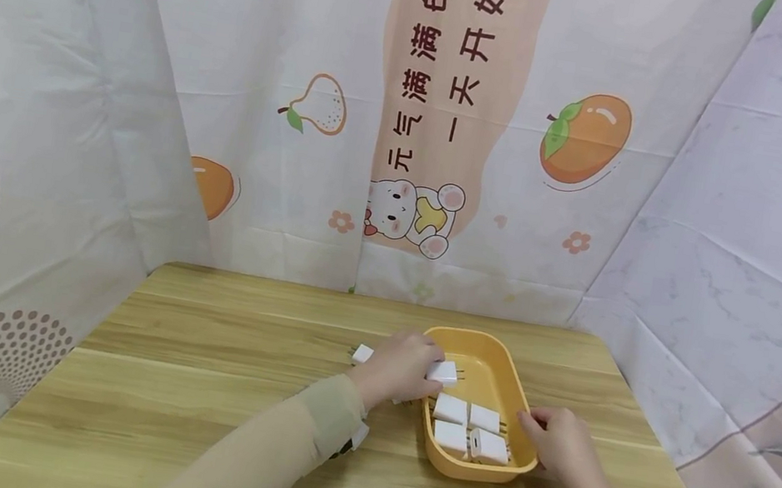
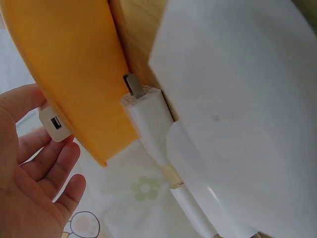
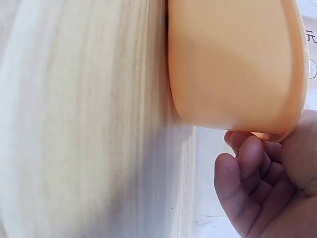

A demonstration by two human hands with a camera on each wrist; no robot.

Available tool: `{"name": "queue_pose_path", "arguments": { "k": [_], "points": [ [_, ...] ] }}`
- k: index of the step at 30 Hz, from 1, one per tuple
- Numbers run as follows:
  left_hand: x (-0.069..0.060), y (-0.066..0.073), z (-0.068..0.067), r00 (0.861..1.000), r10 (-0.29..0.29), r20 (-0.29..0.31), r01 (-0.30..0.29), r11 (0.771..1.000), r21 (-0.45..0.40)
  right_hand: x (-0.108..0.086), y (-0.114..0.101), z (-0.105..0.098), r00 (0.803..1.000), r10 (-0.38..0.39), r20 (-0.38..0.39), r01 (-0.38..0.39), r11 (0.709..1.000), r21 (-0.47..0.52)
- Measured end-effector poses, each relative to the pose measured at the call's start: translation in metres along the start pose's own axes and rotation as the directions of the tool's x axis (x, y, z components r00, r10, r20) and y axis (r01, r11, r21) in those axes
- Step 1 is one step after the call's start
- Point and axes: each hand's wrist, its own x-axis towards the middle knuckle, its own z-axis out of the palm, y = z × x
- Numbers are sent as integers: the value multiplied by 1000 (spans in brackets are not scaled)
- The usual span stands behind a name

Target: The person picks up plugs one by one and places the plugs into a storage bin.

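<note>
My left hand pinches a white USB charger plug over the left rim of a yellow-orange tray. In the left wrist view, the held charger's USB port faces the camera beside the tray wall. Several white chargers lie inside the near half of the tray. At the tray's right side, my right hand grips the rim between thumb and curled fingers, as the right wrist view also shows.
Left of the tray, a white charger lies on the wooden table. Another white charger stands out close up in the left wrist view, its prongs showing. A printed curtain hangs behind the table.
</note>
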Motion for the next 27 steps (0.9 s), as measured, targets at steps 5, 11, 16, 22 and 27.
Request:
{"name": "queue_pose_path", "arguments": {
  "k": [5,11,16,22,27],
  "points": [
    [-2,-1,1,1000,5,2,-5,1000,-3,-1,0,0,1000,22,14,-23,999,27],
    [-2,-3,2,1000,20,1,-20,1000,-11,-1,-1,0,1000,24,13,-25,999,32],
    [-2,-4,3,1000,18,1,-18,1000,0,-1,-1,0,1000,19,1,-19,1000,20],
    [-2,-2,2,1000,9,14,-9,1000,23,-1,0,1,1000,12,-1,-12,1000,22],
    [-3,-1,1,1000,2,23,-3,1000,18,-1,-1,1,1000,10,-1,-10,999,35]
  ]
}}
